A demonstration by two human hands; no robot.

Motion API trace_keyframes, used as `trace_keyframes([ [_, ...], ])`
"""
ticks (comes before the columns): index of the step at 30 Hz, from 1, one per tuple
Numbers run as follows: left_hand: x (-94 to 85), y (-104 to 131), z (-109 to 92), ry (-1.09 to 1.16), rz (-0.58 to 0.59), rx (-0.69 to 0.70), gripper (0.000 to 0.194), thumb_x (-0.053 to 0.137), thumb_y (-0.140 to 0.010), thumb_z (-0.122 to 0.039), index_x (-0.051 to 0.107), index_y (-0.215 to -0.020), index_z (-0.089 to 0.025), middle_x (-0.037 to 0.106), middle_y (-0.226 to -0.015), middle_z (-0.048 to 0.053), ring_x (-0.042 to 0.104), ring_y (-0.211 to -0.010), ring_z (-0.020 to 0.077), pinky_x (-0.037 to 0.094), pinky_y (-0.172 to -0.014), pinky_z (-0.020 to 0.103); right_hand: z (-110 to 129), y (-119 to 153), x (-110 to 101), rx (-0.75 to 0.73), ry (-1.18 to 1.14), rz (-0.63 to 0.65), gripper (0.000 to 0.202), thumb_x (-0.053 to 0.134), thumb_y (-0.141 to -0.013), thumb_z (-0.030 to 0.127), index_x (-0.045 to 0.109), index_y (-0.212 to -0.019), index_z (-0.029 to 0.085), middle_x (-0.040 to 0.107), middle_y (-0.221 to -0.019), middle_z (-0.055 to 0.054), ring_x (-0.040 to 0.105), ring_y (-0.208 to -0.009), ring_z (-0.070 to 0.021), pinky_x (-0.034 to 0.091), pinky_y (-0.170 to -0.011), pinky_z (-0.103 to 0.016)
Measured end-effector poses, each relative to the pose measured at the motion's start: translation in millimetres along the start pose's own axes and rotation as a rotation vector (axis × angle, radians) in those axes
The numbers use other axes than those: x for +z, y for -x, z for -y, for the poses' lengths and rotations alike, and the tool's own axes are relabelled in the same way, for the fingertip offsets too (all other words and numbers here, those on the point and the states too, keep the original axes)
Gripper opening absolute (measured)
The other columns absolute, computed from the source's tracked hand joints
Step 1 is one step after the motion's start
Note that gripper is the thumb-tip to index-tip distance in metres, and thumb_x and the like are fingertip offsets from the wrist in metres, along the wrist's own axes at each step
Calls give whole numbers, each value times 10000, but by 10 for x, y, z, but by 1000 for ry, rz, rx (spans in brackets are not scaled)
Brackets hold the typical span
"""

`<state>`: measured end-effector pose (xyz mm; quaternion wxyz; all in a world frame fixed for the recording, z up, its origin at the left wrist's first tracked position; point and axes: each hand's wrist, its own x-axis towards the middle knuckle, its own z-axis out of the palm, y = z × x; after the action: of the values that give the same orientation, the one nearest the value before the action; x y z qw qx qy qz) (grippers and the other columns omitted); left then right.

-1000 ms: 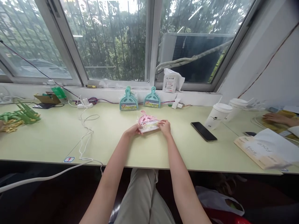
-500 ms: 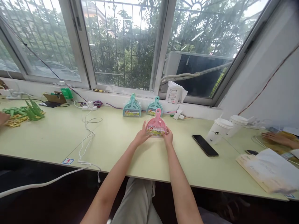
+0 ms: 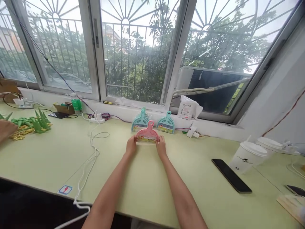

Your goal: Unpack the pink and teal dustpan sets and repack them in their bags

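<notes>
A pink dustpan-and-brush set with a printed label stands upright, handle up, between my two hands. My left hand grips its left edge, and my right hand has its right edge. Just behind it on the left, a row of teal dustpan sets leans by the wall, its lower right part hidden by the pink one. Another teal dustpan set stands apart to the right.
White cables run down the table's left. A black phone and lidded white cups are at right. A paper-wrapped pack sits on the sill. Another person's hand is by green-yellow plastic pieces at far left.
Both hands have carried the pink dustpan set leftward and farther back, from before the right teal set to before the left row. The head view has also shifted.
</notes>
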<state>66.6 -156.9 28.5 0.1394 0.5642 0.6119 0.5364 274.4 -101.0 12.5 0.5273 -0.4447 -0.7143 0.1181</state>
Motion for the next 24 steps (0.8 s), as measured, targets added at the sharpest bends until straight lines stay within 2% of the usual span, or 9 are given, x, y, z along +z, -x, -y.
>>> trace_keyframes([
  [3,-70,-312,277,-95,-41,-2,128,450,-843,-194,518,-738,-220,608,-796,74,566,-787,239,396,-753,326,-10,-277,375,-34,-14,79,290,479,-861,303,563,-1129,230,462,-1246,-119,609,-885,-218,516,-835,-399],
  [5,-49,-546,421,-178,-84,6,121,442,-843,-176,559,-818,-199,611,-917,106,572,-885,250,413,-808,347,-31,-455,579,-84,44,64,414,470,-867,300,499,-1272,225,413,-1338,-135,568,-1081,-258,477,-943,-438],
  [7,12,-785,542,-290,-179,10,176,473,-834,-184,587,-966,-165,574,-1098,156,533,-1055,280,400,-903,386,-79,-609,742,-163,141,43,544,482,-856,276,396,-1389,203,344,-1444,-146,392,-1313,-291,355,-1079,-475],
  [10,126,-1083,700,-390,-314,-46,349,481,-863,-277,539,-1179,-141,503,-1256,197,439,-1217,315,341,-1007,445,-189,-762,925,-238,270,66,688,486,-852,263,226,-1483,181,187,-1560,-134,150,-1442,-297,191,-1155,-511],
  [13,210,-1233,823,-373,-246,-77,423,387,-913,-368,503,-1249,-139,520,-1265,194,450,-1221,308,337,-1021,445,-267,-813,1030,-242,334,77,759,446,-880,313,60,-1512,145,88,-1583,-147,65,-1460,-294,139,-1152,-549],
  [16,233,-1253,889,-324,-198,-71,470,342,-923,-393,473,-1287,-126,517,-1294,186,431,-1249,294,322,-1044,434,-262,-822,1026,-245,348,48,766,398,-908,409,14,-1511,136,100,-1580,-154,52,-1461,-286,129,-1140,-568],
  [18,220,-1240,902,-277,-201,-79,492,346,-919,-409,449,-1309,-126,492,-1334,184,400,-1284,288,301,-1065,433,-280,-848,940,-197,323,-43,725,358,-922,450,56,-1508,148,145,-1570,-156,85,-1456,-274,141,-1133,-567],
  [21,183,-1221,883,-213,-180,-87,542,423,-884,-461,436,-1312,-129,469,-1360,192,379,-1307,305,280,-1080,455,-498,-931,680,36,292,-333,613,321,-936,428,201,-1472,157,187,-1549,-178,122,-1444,-286,156,-1111,-583],
  [24,139,-1190,809,-193,-262,-21,587,489,-850,-483,420,-1309,-125,472,-1340,206,384,-1300,317,261,-1086,481,-968,-1035,341,350,276,-592,647,431,-885,401,268,-1427,87,213,-1514,-261,179,-1417,-355,198,-1081,-588],
])
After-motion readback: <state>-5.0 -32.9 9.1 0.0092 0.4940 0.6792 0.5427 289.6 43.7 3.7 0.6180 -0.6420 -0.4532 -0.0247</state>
